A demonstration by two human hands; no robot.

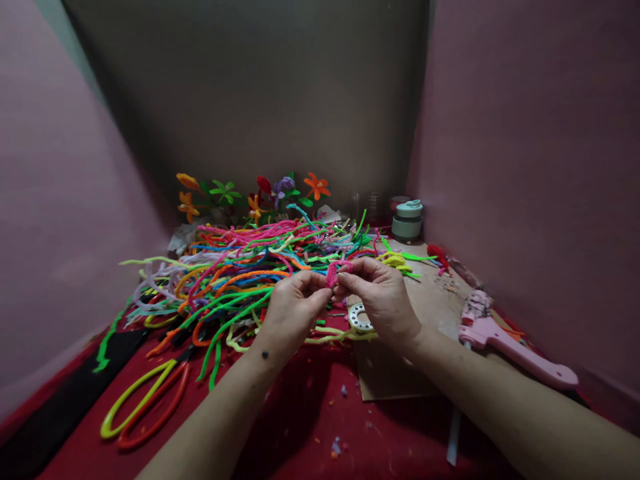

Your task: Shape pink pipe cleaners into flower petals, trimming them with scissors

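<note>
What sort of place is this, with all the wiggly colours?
Probably a craft corner: there's a big heap of colourful fuzzy stems, a pink glue gun and fuzzy flowers at the back.

The fuzzy pink strand (331,274) is bent; it spans left grip (294,305) and right grip (386,295).

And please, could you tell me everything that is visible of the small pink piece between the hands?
The pink piece is small and looks fuzzy, like pipe cleaner. Its left part is a dense, upright clump; a thinner strand runs from the top toward the right. The left hand and right hand pinch it from either side. Its exact winding is too small to tell.
</note>
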